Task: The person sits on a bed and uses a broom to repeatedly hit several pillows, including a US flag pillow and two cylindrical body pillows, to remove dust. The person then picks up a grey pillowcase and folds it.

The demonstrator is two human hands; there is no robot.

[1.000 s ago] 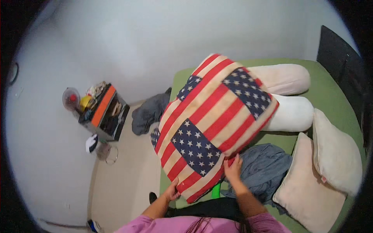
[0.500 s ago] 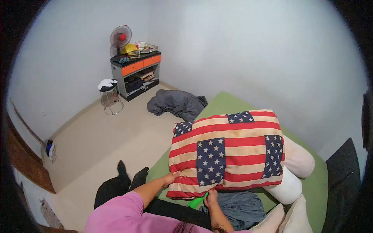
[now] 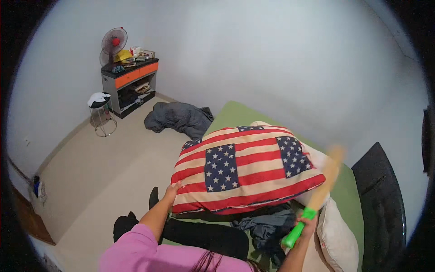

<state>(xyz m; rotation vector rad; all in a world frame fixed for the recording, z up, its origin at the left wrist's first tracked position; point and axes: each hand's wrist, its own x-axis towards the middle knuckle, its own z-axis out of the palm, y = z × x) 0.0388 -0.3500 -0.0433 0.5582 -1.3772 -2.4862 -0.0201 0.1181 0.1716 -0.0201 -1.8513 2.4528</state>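
A big pillow (image 3: 247, 170) with red and white stripes and blue star panels lies on the green bed (image 3: 231, 115). My left hand (image 3: 171, 190) grips its near left corner. My right hand (image 3: 307, 225) is closed around the green handle of a stick (image 3: 317, 197) with a tan upper part, raised at the pillow's right side and blurred by motion. Dark grey clothing (image 3: 267, 226) lies crumpled under the pillow's front edge, between my two arms.
Cream pillows (image 3: 337, 233) lie at the right of the bed, a black headboard (image 3: 378, 204) beyond them. A grey garment heap (image 3: 179, 119) lies on the floor. A grey and orange cabinet (image 3: 130, 86) with a fan (image 3: 114, 41) and a small stool (image 3: 99, 111) stand by the far wall.
My right hand has left the pillow's front edge and now swings up a green-handled stick at the right. My left hand keeps its hold on the pillow. The view has turned.
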